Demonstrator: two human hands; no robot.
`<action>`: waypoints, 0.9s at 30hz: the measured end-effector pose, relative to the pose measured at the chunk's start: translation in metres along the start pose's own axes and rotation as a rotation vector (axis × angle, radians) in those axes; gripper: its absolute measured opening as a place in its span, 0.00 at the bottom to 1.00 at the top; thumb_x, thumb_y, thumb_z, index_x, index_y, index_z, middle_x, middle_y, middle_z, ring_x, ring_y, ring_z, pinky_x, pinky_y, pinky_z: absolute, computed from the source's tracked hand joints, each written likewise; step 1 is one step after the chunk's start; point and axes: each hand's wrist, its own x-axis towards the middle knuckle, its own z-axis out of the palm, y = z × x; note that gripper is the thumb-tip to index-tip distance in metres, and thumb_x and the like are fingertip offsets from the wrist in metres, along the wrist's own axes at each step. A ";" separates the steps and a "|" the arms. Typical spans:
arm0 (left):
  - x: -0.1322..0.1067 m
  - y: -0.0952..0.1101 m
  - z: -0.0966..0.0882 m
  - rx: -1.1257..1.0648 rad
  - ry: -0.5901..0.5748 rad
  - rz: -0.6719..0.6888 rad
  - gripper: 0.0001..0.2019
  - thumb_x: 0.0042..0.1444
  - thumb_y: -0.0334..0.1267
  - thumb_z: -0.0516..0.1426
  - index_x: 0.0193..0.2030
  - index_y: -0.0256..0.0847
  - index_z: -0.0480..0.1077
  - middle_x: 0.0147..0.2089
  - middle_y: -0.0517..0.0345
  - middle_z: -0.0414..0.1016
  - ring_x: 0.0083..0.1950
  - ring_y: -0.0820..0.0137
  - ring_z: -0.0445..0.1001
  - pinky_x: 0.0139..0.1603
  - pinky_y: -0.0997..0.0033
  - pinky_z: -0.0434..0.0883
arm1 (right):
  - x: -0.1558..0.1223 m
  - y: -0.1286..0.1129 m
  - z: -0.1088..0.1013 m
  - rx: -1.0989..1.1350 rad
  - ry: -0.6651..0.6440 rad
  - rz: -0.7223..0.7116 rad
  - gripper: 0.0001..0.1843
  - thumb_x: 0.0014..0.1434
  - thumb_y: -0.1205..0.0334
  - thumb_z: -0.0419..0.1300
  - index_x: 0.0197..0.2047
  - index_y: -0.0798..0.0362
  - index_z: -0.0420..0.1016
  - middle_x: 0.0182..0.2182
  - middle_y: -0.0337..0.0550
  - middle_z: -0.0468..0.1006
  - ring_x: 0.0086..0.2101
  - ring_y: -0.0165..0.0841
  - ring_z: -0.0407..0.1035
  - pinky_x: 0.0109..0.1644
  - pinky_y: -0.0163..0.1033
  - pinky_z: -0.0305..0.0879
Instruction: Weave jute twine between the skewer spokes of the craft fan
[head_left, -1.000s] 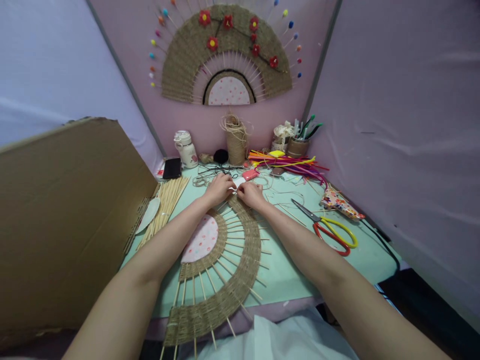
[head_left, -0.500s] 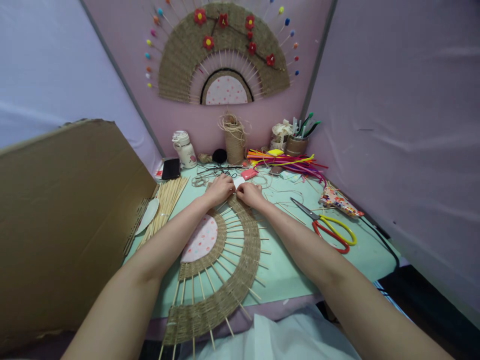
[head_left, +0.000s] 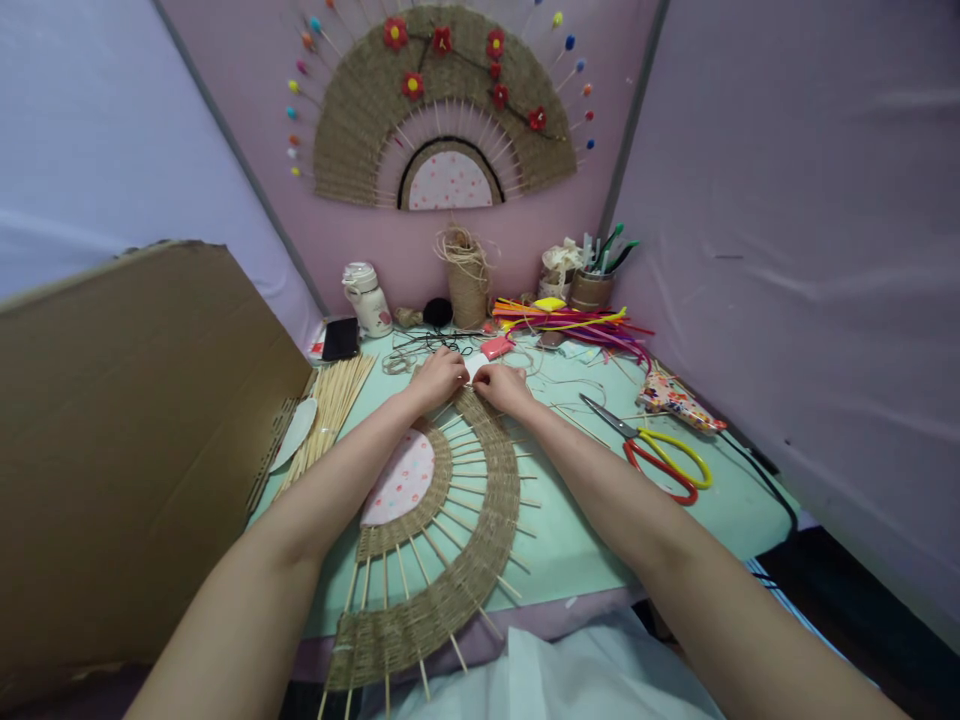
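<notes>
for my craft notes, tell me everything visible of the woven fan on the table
The woven fan lies on the green tabletop, its near end overhanging the edge. Two brown, twine-like bands cross thin pale sticks radiating from a pale, pink-spotted half-disc. Sticks project past the outer band. The left hand and right hand are at its far end, contact partly hidden.

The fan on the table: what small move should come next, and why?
Probably a small tightening pinch by the right hand at the far end of the fan, while the left hand steadies it: both hands' fingertips are close together there. What they pinch is too small to make out.
</notes>
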 end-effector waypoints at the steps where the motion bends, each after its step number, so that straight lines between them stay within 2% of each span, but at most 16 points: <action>1: 0.000 -0.001 0.000 -0.001 0.004 -0.009 0.11 0.57 0.33 0.53 0.37 0.41 0.78 0.42 0.49 0.72 0.48 0.59 0.61 0.46 0.60 0.60 | 0.000 0.000 0.000 0.001 0.004 0.000 0.10 0.57 0.63 0.55 0.36 0.49 0.78 0.39 0.42 0.81 0.42 0.37 0.70 0.49 0.44 0.51; 5: 0.000 -0.005 -0.001 0.009 -0.005 -0.038 0.10 0.56 0.33 0.54 0.39 0.41 0.77 0.44 0.48 0.71 0.49 0.58 0.61 0.46 0.59 0.59 | -0.001 -0.002 0.000 0.002 0.005 0.011 0.10 0.56 0.62 0.54 0.36 0.49 0.78 0.39 0.42 0.81 0.42 0.37 0.70 0.50 0.45 0.50; 12: 0.002 -0.002 0.003 -0.007 -0.057 -0.059 0.10 0.56 0.34 0.53 0.34 0.42 0.76 0.45 0.49 0.69 0.49 0.58 0.60 0.47 0.60 0.60 | -0.002 -0.003 -0.001 0.000 -0.001 0.019 0.11 0.56 0.62 0.54 0.36 0.49 0.78 0.39 0.43 0.81 0.42 0.37 0.70 0.50 0.45 0.51; 27: 0.000 0.001 0.000 -0.040 -0.062 -0.058 0.11 0.57 0.35 0.52 0.35 0.42 0.77 0.44 0.49 0.69 0.49 0.59 0.60 0.49 0.60 0.60 | -0.001 -0.007 0.002 -0.031 -0.034 0.036 0.11 0.55 0.63 0.54 0.37 0.50 0.78 0.38 0.45 0.80 0.42 0.37 0.70 0.48 0.42 0.50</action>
